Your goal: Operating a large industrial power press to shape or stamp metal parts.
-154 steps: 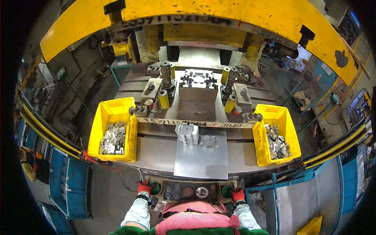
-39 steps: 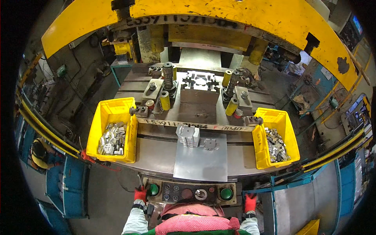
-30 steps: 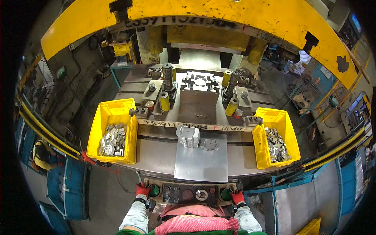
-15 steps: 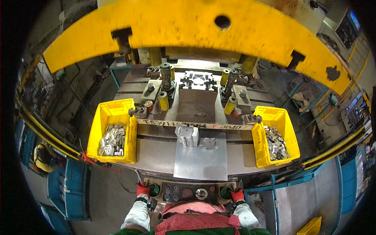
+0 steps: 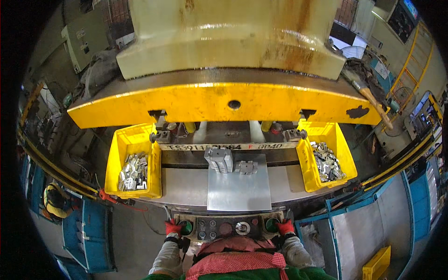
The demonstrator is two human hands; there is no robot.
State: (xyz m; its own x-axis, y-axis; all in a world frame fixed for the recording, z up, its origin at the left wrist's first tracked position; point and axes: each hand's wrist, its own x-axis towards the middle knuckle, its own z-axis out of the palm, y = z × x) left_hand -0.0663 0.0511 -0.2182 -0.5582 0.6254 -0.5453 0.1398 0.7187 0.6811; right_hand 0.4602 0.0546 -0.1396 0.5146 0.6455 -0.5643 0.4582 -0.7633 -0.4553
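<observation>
My left hand (image 5: 173, 227), in a red glove, is at the left green button (image 5: 185, 227) of a control panel (image 5: 205, 223). At the panel's other end my right hand (image 5: 285, 227), also red-gloved, is beside the right green button (image 5: 272, 225). The fingers of both hands are too small and partly hidden to read. Beyond the panel, a stack of flat metal parts (image 5: 219, 160) and a smaller stack (image 5: 246, 167) rest on a shiny metal sheet (image 5: 239, 191). The yellow-fronted press ram (image 5: 270, 103) hangs low over the die (image 5: 228, 133), hiding most of it.
Yellow bins with metal pieces flank the press bed: a left bin (image 5: 111, 172) and a right bin (image 5: 347, 158). A wooden-handled brush (image 5: 373, 102) lies at the ram's right end. Blue-framed chutes (image 5: 364, 224) stand right. Another person (image 5: 56, 200) is at far left.
The ram has come down, covering the die's posts and springs that showed before. Both my hands stay at the panel's ends. The view has shifted slightly.
</observation>
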